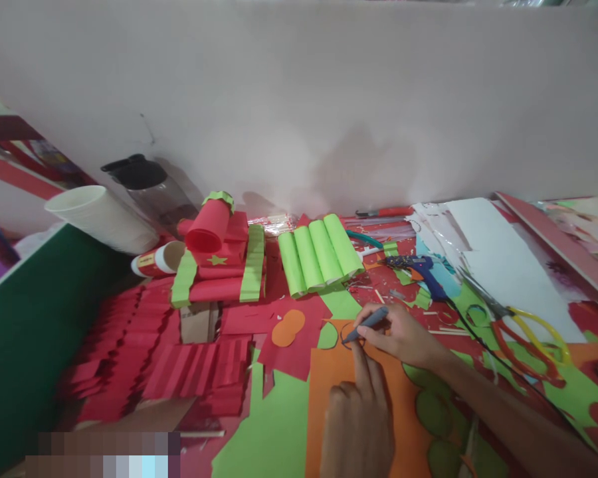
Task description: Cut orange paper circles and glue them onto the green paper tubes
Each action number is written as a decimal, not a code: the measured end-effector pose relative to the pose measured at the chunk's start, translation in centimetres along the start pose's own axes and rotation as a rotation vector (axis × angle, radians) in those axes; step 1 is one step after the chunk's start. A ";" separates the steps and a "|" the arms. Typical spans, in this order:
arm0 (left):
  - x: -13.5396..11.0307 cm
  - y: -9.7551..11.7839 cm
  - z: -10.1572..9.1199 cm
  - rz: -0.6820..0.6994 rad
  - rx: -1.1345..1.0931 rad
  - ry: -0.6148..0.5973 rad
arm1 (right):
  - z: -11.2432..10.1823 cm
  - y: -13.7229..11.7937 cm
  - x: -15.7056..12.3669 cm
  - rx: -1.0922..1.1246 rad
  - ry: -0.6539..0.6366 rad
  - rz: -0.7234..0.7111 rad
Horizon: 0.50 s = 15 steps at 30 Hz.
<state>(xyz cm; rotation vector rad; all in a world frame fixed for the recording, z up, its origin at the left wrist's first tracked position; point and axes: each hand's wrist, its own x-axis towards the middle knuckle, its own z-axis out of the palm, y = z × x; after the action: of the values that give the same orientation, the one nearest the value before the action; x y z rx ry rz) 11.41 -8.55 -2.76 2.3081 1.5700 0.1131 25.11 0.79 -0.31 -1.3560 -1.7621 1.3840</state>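
Observation:
My right hand (403, 335) grips a dark grey marker pen (376, 320), its tip on a sheet of orange paper (323, 398) beside a drawn round outline. My left hand (359, 418) presses on the same sheet with index and middle fingers stretched toward the pen tip and the other fingers bent. A small green paper piece (327, 335) lies against the outline. Two orange paper circles (288, 328) overlap on a red paper piece (299, 362) to the left. Under my right forearm, green paper with drawn circles (433, 411) is partly covered.
A red and green paper tank model (219, 255) and green paper rolls (319, 255) stand near the wall. To the right lie a blue glue gun (423, 269) with its cord and scissors (523, 338). Pleated red paper (124, 338), paper cups (99, 212) and a green board (24, 338) are left.

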 end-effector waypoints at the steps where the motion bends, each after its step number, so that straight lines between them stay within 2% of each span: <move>1: -0.1 0.0 -0.3 0.015 0.032 0.005 | 0.0 -0.1 0.0 0.001 -0.003 -0.004; 8: -0.9 -0.2 -3.2 0.094 0.273 0.065 | 0.0 0.0 0.0 -0.006 0.028 -0.018; 15: -0.5 -0.2 -3.4 0.082 0.251 -0.007 | 0.1 0.5 -0.1 0.005 0.039 -0.007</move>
<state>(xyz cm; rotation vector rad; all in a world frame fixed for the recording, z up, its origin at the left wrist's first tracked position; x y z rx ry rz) 10.21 -8.17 0.40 2.5608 1.5642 -0.0763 25.22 0.68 -0.78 -1.3640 -1.7346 1.3485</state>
